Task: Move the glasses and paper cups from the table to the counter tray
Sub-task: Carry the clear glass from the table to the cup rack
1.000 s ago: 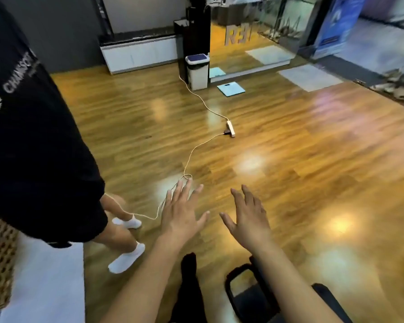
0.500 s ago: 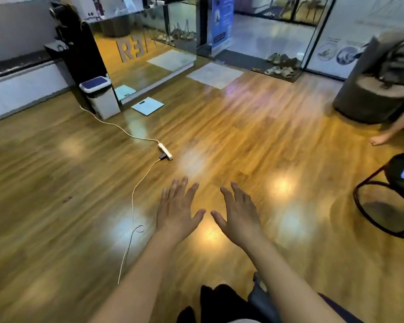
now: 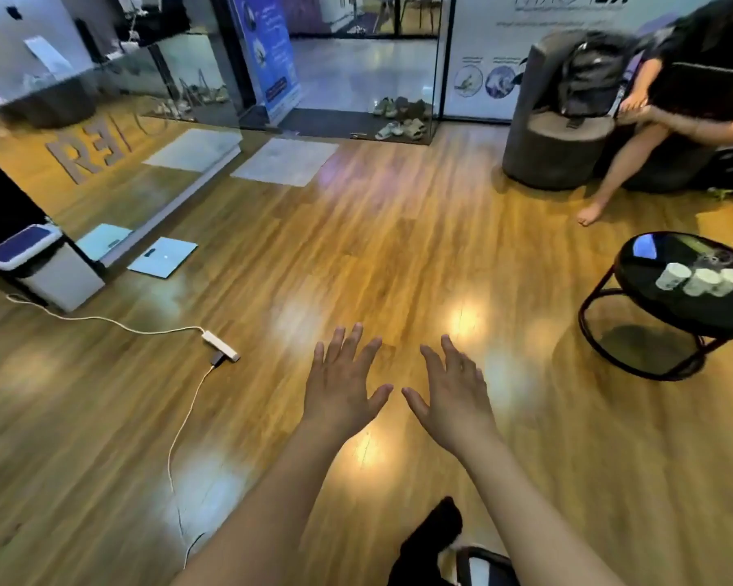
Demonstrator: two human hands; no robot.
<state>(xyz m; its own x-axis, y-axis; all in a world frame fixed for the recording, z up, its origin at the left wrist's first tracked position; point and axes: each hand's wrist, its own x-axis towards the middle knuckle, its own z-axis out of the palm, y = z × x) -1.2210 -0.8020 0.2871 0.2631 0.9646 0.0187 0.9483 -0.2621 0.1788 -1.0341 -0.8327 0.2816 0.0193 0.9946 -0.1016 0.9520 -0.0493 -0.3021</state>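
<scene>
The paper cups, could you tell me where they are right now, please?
In the head view, three paper cups stand in a row on the round black table at the far right, beyond the open right hand and near a seated person.

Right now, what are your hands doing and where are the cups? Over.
Left hand and right hand open, holding nothing. Three paper cups on round black table, ahead right. Bare floor between.
</scene>
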